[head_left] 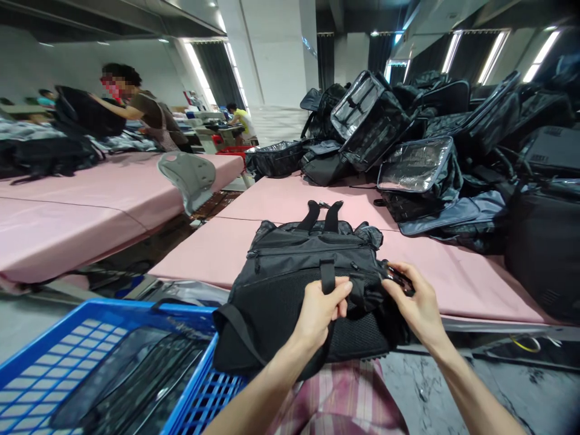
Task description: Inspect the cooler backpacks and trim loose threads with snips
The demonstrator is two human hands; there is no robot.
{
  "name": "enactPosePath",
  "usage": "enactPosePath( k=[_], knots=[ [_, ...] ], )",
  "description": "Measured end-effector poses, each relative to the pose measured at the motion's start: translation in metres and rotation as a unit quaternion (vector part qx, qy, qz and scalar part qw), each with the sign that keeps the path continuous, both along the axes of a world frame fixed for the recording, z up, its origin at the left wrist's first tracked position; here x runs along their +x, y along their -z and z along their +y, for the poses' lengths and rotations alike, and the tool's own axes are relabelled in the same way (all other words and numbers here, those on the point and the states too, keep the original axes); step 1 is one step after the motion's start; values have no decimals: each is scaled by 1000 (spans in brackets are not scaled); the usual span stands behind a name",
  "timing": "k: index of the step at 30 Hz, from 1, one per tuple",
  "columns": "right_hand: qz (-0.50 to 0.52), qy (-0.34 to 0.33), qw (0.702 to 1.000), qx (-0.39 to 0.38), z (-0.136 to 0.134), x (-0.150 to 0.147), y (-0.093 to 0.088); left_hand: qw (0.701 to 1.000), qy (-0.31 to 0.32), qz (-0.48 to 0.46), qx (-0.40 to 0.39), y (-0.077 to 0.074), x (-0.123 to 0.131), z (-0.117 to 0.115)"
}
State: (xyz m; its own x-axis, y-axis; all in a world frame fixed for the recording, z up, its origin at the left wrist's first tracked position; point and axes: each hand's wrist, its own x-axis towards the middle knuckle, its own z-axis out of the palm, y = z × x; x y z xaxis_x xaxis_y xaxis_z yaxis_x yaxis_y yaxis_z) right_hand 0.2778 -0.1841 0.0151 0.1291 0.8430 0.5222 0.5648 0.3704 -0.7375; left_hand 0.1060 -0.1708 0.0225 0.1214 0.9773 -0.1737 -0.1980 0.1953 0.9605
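Observation:
A black backpack (281, 302) lies with its mesh back panel up, across the pink table's front edge and above my lap. Two black straps (333, 217) stretch from its far side over the table. My left hand (319, 311) is closed, its thumb and fingers pinching black webbing in the middle of the pack. At the pack's right side, my right hand (417, 305) is closed around a small dark shiny object (399, 278) with reddish glints. Its kind is not clear, and the fingers partly cover it.
Black insulated bags with silver linings (419, 166) are heaped on the right of the pink table (194, 257). At lower left, a blue plastic basket (95, 308) holds dark bags. A grey chair back (188, 178) stands between tables. Across the aisle a person (156, 118) lifts a black bag.

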Motion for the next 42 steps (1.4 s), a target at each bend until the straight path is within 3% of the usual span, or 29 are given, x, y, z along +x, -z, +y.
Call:
enactPosePath(
  k=[3, 5, 8, 15, 18, 22, 27, 29, 33, 35, 38, 42],
  knots=[
    [-175, 35, 973, 145, -9, 6, 1, 1000, 5, 5, 6, 2, 2, 2],
    [-258, 40, 946, 194, -12, 7, 0, 1000, 10, 9, 12, 3, 3, 2],
    [-305, 51, 928, 209, -11, 5, -2, 1000, 18, 13, 19, 6, 4, 2],
    [-291, 21, 935, 200, -11, 3, -2, 999, 30, 19, 9, 5, 6, 0],
    [-226, -9, 960, 166, -12, 10, -1, 999, 43, 18, -6, 4, 5, -1],
    [-19, -28, 999, 32, -5, 14, -4, 993, 115, 26, -20, 4, 3, -3],
    [72, -148, 978, -126, 12, -9, -18, 977, 211, 37, 6, 1, 3, -11],
    [85, -182, 968, -151, 16, -19, -23, 984, 170, 30, 34, -3, 1, -14],
    [96, -211, 956, -177, 19, -24, -21, 997, 28, -27, 60, -9, -6, -13],
    [88, -165, 971, -148, 20, -19, -13, 997, 14, -63, 29, -8, -9, -9],
    [2, -37, 998, -48, 15, -10, -1, 992, 7, -121, -29, -6, -11, -2],
    [-133, 4, 984, 117, 4, -6, 7, 988, 8, -149, -40, -4, -10, 2]
  ],
)
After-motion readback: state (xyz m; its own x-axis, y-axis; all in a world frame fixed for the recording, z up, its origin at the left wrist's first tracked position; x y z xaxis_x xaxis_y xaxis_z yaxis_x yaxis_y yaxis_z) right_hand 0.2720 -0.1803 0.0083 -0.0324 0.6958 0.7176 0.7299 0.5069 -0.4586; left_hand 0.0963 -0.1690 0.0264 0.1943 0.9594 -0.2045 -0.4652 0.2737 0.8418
